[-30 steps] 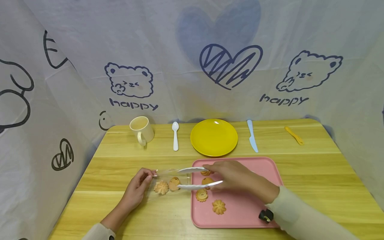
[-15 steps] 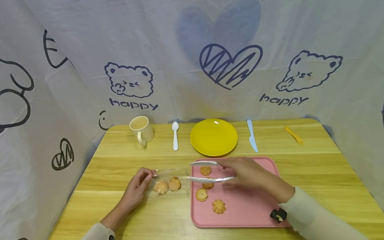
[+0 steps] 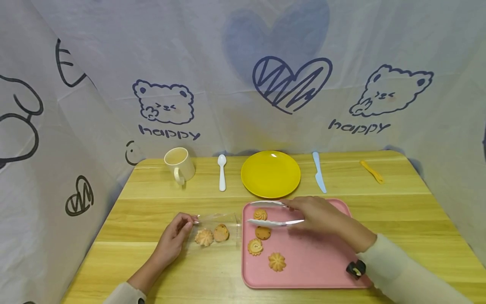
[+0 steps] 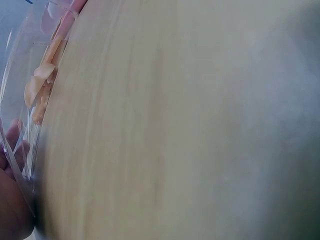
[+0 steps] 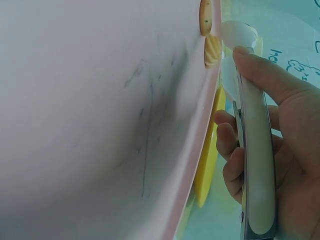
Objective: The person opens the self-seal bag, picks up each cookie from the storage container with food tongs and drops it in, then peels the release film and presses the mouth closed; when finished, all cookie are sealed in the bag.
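Note:
My left hand [image 3: 176, 234] pinches the edge of a clear plastic bag [image 3: 228, 218], which lies on the table with two cookies [image 3: 204, 237] inside. In the left wrist view the bag [image 4: 20, 75] shows edge-on beside the fingers. My right hand [image 3: 317, 215] grips a pair of tongs [image 3: 279, 223] over the pink tray [image 3: 319, 270]. Their white tips are spread apart around a swirl cookie [image 3: 260, 215] and hold nothing. Below it on the tray lie a chocolate-chip cookie [image 3: 263, 233], a ring-shaped cookie [image 3: 255, 246] and a flower-shaped cookie [image 3: 277, 262].
Along the back of the table stand a cream mug [image 3: 180, 165], a white spoon [image 3: 222, 172], a yellow plate [image 3: 271, 174], a pale blue knife [image 3: 319, 172] and a small yellow-orange utensil [image 3: 372, 171]. A white printed cloth [image 3: 228, 126] hangs behind the table.
My right hand has drawn the tongs rightward out of the bag and over the swirl cookie on the tray. The left hand and the bagged cookies have stayed put.

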{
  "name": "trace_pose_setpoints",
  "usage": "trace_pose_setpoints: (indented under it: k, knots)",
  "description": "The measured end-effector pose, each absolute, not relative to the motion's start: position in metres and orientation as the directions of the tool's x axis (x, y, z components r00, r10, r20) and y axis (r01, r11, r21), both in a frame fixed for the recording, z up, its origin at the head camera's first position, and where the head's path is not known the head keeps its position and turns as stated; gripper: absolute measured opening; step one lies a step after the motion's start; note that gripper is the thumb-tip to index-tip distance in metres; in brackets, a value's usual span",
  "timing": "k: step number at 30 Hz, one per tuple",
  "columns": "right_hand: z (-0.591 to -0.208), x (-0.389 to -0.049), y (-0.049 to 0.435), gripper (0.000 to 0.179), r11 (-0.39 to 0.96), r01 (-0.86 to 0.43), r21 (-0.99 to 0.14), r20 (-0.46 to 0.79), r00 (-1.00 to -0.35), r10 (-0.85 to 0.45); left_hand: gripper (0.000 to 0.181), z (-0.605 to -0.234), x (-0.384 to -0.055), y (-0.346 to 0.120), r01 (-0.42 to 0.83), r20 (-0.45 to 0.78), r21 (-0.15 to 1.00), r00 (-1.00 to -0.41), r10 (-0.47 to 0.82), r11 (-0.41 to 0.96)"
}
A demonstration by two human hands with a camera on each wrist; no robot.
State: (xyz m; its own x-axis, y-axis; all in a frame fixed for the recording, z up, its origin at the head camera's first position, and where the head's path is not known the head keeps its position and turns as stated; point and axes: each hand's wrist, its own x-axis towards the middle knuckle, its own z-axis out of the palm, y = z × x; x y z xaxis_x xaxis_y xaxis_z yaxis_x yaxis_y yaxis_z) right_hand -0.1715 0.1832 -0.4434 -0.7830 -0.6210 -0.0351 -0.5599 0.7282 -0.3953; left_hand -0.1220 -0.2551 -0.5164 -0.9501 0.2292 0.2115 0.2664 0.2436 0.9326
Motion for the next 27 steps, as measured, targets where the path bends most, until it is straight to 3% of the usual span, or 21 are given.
trace_pose_setpoints:
  k: [13,27]
  knots:
    - [-0.4483,-0.1765,0.1840,0.072,0.759,-0.543,-0.358,-0.073,-0.794,-0.603,0.017,-0.5161,-0.1217,-0.2551,0.257,0.202,0.934,-0.953,0.228,0.247]
    - [-0.4535,-0.1794,0.1879,0.068,0.712,-0.603,-0.360,-0.026,-0.756,-0.654,0.018,-0.5153,-0.1215,-0.2555,0.249,0.193,0.933,-0.955,0.225,0.258]
